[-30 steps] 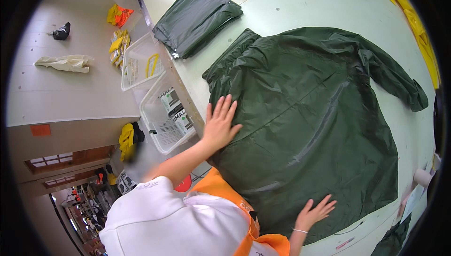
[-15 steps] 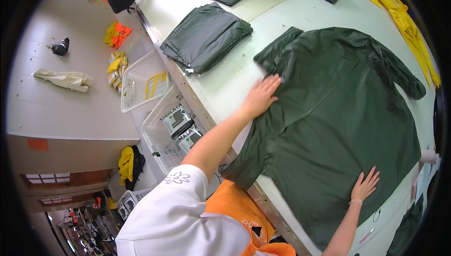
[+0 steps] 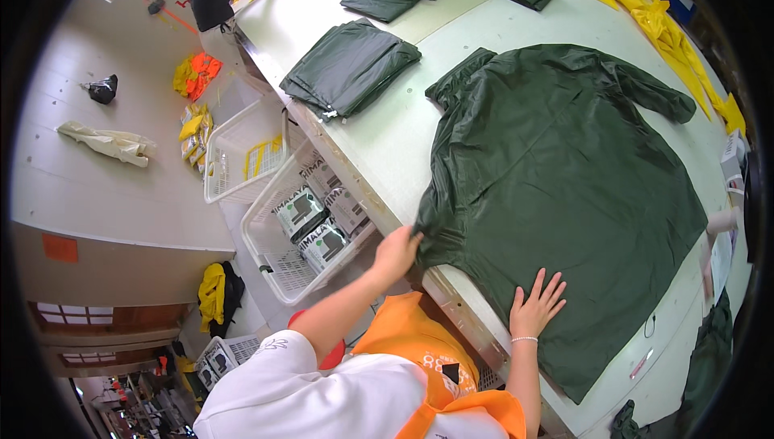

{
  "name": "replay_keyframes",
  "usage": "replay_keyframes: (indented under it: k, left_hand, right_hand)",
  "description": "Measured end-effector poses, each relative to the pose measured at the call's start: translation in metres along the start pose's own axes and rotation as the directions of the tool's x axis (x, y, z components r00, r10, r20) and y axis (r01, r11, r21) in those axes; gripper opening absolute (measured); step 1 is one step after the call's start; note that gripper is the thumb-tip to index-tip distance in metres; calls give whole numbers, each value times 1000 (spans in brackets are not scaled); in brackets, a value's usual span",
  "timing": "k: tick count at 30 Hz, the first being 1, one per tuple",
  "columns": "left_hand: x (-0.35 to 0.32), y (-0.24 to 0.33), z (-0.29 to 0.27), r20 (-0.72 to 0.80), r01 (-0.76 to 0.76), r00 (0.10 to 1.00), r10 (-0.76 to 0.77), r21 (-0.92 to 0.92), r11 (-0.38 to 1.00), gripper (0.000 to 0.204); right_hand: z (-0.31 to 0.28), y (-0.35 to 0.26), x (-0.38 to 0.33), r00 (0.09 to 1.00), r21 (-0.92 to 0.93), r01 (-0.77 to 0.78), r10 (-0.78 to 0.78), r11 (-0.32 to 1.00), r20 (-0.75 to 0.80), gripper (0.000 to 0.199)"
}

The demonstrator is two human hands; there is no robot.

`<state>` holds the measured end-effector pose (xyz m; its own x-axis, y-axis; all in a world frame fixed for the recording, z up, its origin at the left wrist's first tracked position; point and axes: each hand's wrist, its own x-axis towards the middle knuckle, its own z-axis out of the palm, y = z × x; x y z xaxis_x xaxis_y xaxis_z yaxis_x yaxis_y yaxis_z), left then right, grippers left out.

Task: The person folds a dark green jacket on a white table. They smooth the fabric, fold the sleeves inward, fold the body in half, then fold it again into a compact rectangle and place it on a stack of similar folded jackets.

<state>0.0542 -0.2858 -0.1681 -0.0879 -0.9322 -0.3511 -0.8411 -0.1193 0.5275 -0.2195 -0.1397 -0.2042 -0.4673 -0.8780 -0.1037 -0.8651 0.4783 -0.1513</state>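
Folded green garments (image 3: pixel 351 68) on table (image 3: pixel 387 157); white baskets (image 3: pixel 242 157) beside; yellow raincoats (image 3: pixel 645 12) far edge.

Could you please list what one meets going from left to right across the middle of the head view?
Pale cloth on the floor → white plastic baskets → left hand gripping the jacket's edge → right hand → dark green rain jacket.

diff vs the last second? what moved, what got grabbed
The left hand slid off the upper part of the dark green raincoat down to its near corner at the table edge and now grips that corner. The right hand stayed flat on the coat's near hem. The coat stays spread out, and the folded green pile and white baskets are unchanged.
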Motion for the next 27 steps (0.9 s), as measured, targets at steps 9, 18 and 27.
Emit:
replay_keyframes:
  k: [9,18,27]
  left_hand:
    - [13,-63,-10,-478,-72,875,-76,-283,956,16]
    - [-66,-46,86,-519,-69,852,-75,-252,965,62]
    - [-26,-81,-11,-78,-71,997,14,-803,592,26]
  right_hand:
    - [8,11,-6,995,4,21,-20,1000,-94,63]
    - [5,13,-12,997,-12,18,-19,1000,-78,63]
    - [3,18,-12,998,-24,4,-6,1000,-59,62]
